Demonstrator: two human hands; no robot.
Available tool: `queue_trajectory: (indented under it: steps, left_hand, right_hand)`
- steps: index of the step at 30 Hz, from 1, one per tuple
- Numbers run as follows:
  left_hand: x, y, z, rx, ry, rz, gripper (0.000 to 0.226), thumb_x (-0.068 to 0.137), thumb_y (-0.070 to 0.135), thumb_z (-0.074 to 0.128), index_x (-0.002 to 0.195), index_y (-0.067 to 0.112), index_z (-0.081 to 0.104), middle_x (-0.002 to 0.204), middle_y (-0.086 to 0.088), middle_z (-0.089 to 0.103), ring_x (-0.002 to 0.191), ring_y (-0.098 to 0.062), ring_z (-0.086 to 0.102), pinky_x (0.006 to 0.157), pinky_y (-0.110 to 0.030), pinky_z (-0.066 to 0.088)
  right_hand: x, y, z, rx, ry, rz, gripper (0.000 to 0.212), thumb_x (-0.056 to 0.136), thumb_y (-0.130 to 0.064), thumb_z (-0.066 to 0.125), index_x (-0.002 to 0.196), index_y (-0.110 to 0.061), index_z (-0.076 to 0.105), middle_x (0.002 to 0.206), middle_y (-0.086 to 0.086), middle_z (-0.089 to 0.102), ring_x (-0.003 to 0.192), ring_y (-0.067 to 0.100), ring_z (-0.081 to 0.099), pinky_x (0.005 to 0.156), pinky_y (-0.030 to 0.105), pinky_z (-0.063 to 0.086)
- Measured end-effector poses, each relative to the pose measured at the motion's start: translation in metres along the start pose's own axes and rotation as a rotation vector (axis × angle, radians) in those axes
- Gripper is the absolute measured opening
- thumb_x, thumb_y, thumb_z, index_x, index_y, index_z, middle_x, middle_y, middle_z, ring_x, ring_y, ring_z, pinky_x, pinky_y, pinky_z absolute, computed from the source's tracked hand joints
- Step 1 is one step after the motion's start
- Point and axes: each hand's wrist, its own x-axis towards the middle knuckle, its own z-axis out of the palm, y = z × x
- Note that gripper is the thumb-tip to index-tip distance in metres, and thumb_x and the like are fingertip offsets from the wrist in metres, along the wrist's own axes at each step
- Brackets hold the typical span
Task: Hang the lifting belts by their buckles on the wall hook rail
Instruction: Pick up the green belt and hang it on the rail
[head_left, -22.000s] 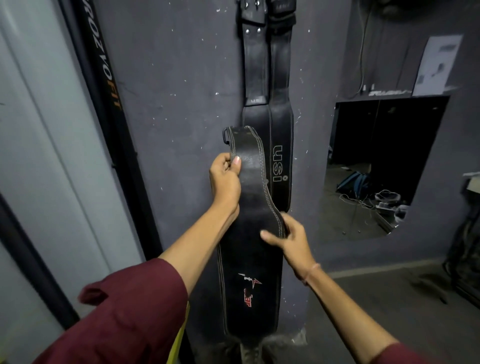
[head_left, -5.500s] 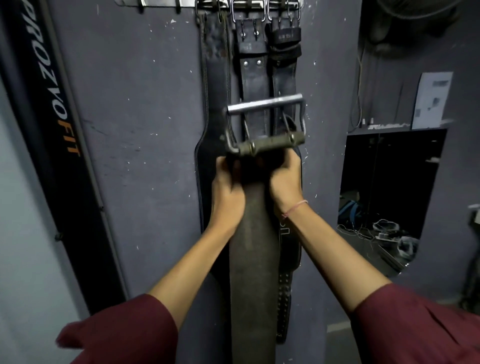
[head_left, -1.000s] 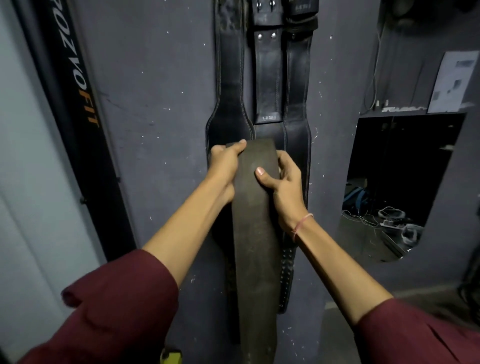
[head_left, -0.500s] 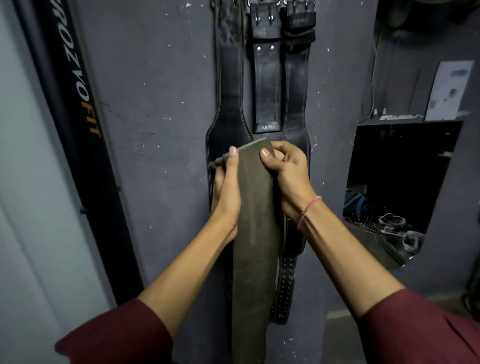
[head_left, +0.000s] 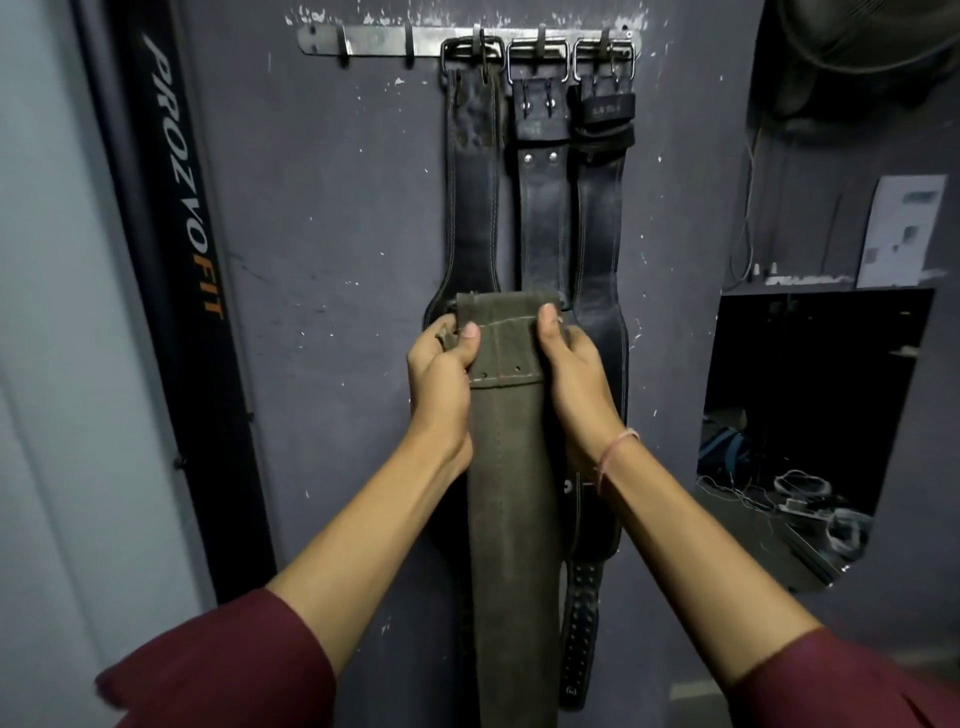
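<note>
Squarely before the grey wall (head_left: 337, 234), an olive-grey belt (head_left: 511, 467) was held upright by both hands, with its folded top end raised level with the point where the hung belts widened. The left hand (head_left: 441, 379) was curled round the belt's left edge, with the thumb pressed on the front face. The right hand (head_left: 571, 374) was clasped round the right edge, its thumb likewise laid on the front. A small piece of metal was seen beside the left fingers, but the buckle itself was hidden behind the fold. The rest of the belt was let hang straight down between the forearms and past the lower edge of view.

A metal hook rail (head_left: 374, 40) was fixed high on the wall, well above the held belt. Three black belts (head_left: 543, 218) were hung from it by their buckles, side by side on its right-hand hooks, and two further hooks were seen to their left. The held belt was overlapped onto their lower halves.

A pink band (head_left: 615, 452) was worn on the right wrist, and maroon sleeves (head_left: 218, 670) on both arms. A dark panel (head_left: 182, 208) lettered PROZVOFIT was stood at the left. A dark opening (head_left: 810, 389) was set in the wall at the right, with a paper sheet (head_left: 901, 228) above it.
</note>
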Motion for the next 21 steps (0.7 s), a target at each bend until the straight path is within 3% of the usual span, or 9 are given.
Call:
queue_trajectory:
  steps: [4, 8, 11, 14, 17, 21]
  left_hand:
    - [0.000, 0.010, -0.003, -0.020, -0.074, 0.074, 0.021, 0.092, 0.006, 0.053, 0.108, -0.003, 0.062, 0.100, -0.019, 0.066, 0.094, -0.029, 0.063, 0.092, -0.046, 0.052]
    - [0.008, 0.027, -0.006, 0.034, -0.072, 0.061, 0.011, 0.095, 0.005, 0.051, 0.092, 0.003, 0.062, 0.082, -0.011, 0.066, 0.075, -0.017, 0.065, 0.072, -0.033, 0.053]
    - [0.014, 0.028, -0.013, 0.069, -0.042, 0.080, 0.024, 0.095, 0.030, 0.062, 0.094, 0.006, 0.066, 0.086, -0.013, 0.072, 0.079, -0.021, 0.068, 0.077, -0.039, 0.057]
    - [0.030, 0.027, -0.023, 0.210, 0.078, 0.187, 0.036, 0.089, 0.058, 0.057, 0.096, 0.023, 0.058, 0.087, -0.010, 0.070, 0.081, -0.024, 0.067, 0.081, -0.051, 0.057]
    - [0.040, 0.028, -0.031, 0.325, 0.091, 0.319, 0.019, 0.097, 0.048, 0.050, 0.090, 0.031, 0.052, 0.078, -0.007, 0.059, 0.071, -0.023, 0.055, 0.067, -0.044, 0.049]
    - [0.050, 0.039, -0.040, 0.369, 0.112, 0.426, 0.026, 0.105, 0.032, 0.041, 0.088, 0.019, 0.056, 0.077, 0.004, 0.058, 0.072, -0.011, 0.054, 0.069, -0.033, 0.043]
  right_hand:
    - [0.010, -0.010, 0.009, 0.047, 0.051, -0.166, 0.031, 0.104, -0.033, 0.046, 0.105, -0.003, 0.057, 0.092, 0.001, 0.067, 0.084, 0.007, 0.065, 0.075, 0.022, 0.054]
    - [0.014, -0.005, 0.018, 0.141, 0.017, -0.185, 0.026, 0.103, -0.021, 0.050, 0.116, 0.000, 0.057, 0.099, 0.010, 0.070, 0.091, 0.017, 0.068, 0.080, 0.029, 0.057]
    - [0.019, -0.002, 0.025, 0.129, -0.007, -0.205, 0.024, 0.102, -0.018, 0.052, 0.117, -0.001, 0.059, 0.103, 0.011, 0.072, 0.094, 0.020, 0.070, 0.079, 0.029, 0.056]
    - [0.020, -0.003, 0.034, 0.066, -0.034, -0.237, 0.026, 0.101, -0.012, 0.052, 0.126, -0.006, 0.057, 0.104, 0.006, 0.072, 0.095, 0.013, 0.071, 0.082, 0.026, 0.058]
    - [0.023, -0.005, 0.047, 0.038, -0.016, -0.262, 0.035, 0.100, -0.006, 0.051, 0.135, -0.010, 0.049, 0.104, -0.002, 0.067, 0.091, 0.003, 0.069, 0.080, 0.019, 0.057]
    - [0.029, -0.008, 0.066, -0.028, -0.014, -0.350, 0.029, 0.103, -0.008, 0.047, 0.131, -0.012, 0.050, 0.105, 0.000, 0.066, 0.092, 0.004, 0.066, 0.078, 0.019, 0.055]
